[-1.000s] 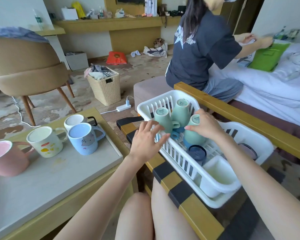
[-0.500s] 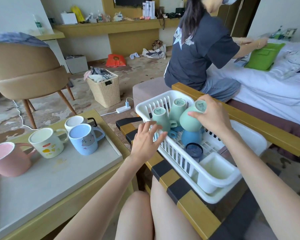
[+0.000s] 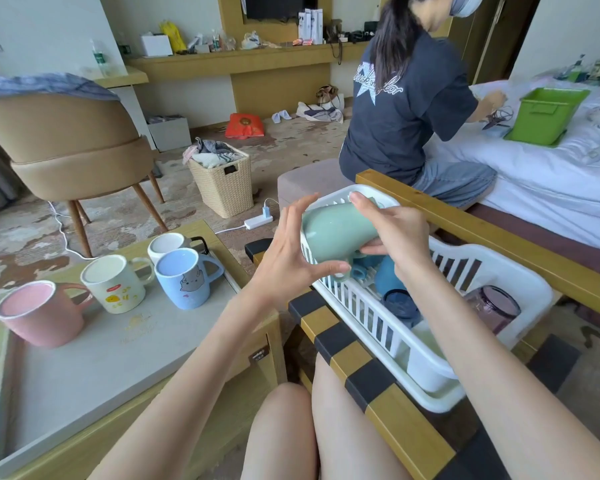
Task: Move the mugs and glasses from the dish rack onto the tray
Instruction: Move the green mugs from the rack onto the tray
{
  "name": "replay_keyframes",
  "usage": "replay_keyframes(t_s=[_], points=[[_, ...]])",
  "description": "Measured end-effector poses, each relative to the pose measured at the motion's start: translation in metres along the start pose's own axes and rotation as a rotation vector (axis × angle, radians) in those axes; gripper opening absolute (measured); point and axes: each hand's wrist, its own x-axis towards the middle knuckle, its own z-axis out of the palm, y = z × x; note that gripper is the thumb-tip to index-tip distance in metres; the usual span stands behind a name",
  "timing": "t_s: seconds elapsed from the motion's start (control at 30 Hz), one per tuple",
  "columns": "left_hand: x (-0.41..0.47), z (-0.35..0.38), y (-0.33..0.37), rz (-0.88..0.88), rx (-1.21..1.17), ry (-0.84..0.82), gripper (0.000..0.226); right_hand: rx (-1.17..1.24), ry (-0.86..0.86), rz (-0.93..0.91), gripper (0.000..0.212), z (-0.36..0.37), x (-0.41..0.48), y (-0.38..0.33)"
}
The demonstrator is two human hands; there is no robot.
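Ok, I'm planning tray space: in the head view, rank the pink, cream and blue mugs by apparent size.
Pink mug: largest, though nearest the camera.
Cream mug and blue mug: alike, not ranked.

Pale green mug [image 3: 336, 233], white dish rack [image 3: 426, 362] — pink mug [image 3: 45, 315], blue mug [image 3: 184, 280].

Lived-in bedroom (hotel-like): bed [image 3: 534, 181], armchair [image 3: 70, 143], laundry basket [image 3: 222, 188], cluttered wall desk [image 3: 257, 60].
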Motion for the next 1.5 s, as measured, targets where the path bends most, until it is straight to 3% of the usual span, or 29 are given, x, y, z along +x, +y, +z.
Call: replay_keyframes(t_s=[0.2, 0.47, 0.63, 0.73, 0.9, 0.97, 1.03, 1.1, 1.17, 1.3, 1.37, 1.5], points=[[-0.016, -0.031, 0.004, -0.087, -0.146, 0.053, 0.068, 0.045, -0.204, 0.128, 0.05, 0.027, -0.01, 0.002], [-0.059, -0.084, -0.019, -0.363, -0.356, 0.141, 0.055, -0.01, -0.615, -0.002, 0.031, 0.08, -0.039, 0.031], [-0.099, -0.12, -0.039, -0.564, -0.426, 0.205, 0.04, -0.106, -0.886, -0.155, 0.06, 0.113, -0.058, 0.045], [-0.119, -0.14, -0.051, -0.659, -0.456, 0.198, 0.038, -0.154, -0.94, -0.281, 0.068, 0.137, -0.068, 0.052], [-0.144, -0.169, -0.071, -0.844, -0.546, 0.111, 0.055, -0.246, -0.935, -0.377, 0.06, 0.172, -0.076, 0.062], [-0.153, -0.177, -0.077, -0.833, -0.666, 0.117, 0.053, -0.273, -0.903, -0.318, 0.06, 0.182, -0.077, 0.065], [-0.161, -0.183, -0.08, -0.774, -0.703, 0.138, 0.049, -0.134, -0.906, -0.147, 0.054, 0.19, -0.079, 0.066], [-0.166, -0.185, -0.083, -0.696, -0.597, 0.176, 0.052, -0.029, -0.891, 0.006, 0.046, 0.198, -0.081, 0.065], [-0.168, -0.186, -0.082, -0.598, -0.399, 0.217, 0.074, -0.094, -0.837, 0.057, 0.047, 0.206, -0.085, 0.058], [-0.169, -0.181, -0.083, -0.381, 0.313, 0.174, 0.107, -0.285, -0.771, 0.114, 0.052, 0.223, -0.092, 0.047], [-0.17, -0.176, -0.084, -0.312, 0.612, 0.159, 0.111, -0.318, -0.755, 0.153, 0.049, 0.23, -0.096, 0.044], [-0.173, -0.163, -0.093, -0.305, 0.889, 0.177, 0.098, -0.36, -0.775, 0.13, 0.049, 0.241, -0.102, 0.043]])
